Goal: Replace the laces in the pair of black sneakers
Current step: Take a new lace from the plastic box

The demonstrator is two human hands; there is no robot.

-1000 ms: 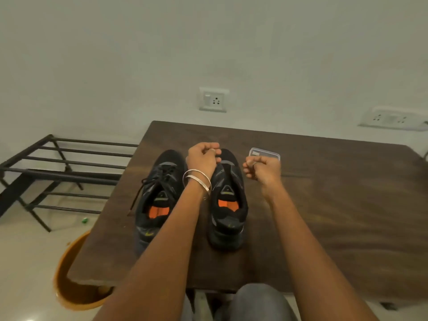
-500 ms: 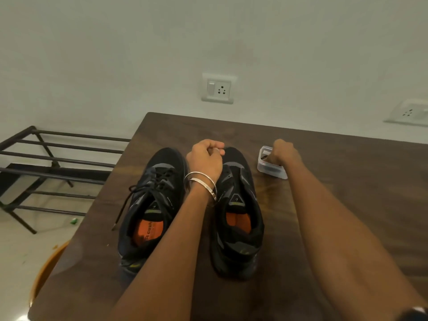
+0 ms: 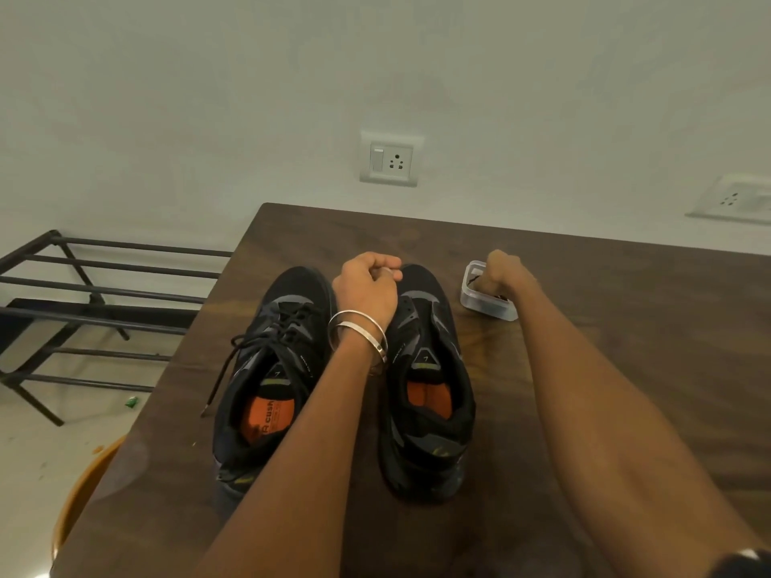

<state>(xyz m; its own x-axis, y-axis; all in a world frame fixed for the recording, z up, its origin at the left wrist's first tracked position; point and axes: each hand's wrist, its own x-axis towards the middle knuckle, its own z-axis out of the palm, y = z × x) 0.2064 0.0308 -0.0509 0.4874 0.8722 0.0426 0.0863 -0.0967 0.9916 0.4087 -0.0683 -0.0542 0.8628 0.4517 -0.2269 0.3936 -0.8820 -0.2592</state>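
Observation:
Two black sneakers with orange insoles stand side by side on the brown table (image 3: 605,348), toes pointing away from me. The left sneaker (image 3: 267,369) is laced, and one lace end trails off towards the table's left edge. The right sneaker (image 3: 425,381) shows bare eyelets. My left hand (image 3: 367,285) is a closed fist at the right sneaker's toe, with nothing visible in it. My right hand (image 3: 505,271) curls down into a small clear plastic box (image 3: 486,302), its fingers on a black lace (image 3: 473,281) that lies inside. The fingertips are hidden.
A black metal rack (image 3: 83,302) stands on the floor to the left of the table. An orange tub (image 3: 79,498) sits under the table's near left corner. Wall sockets (image 3: 391,158) are on the wall behind the table.
My right hand moved from a raised fist beside the right sneaker into the clear box. My left fist stayed at the sneaker's toe. The view came closer.

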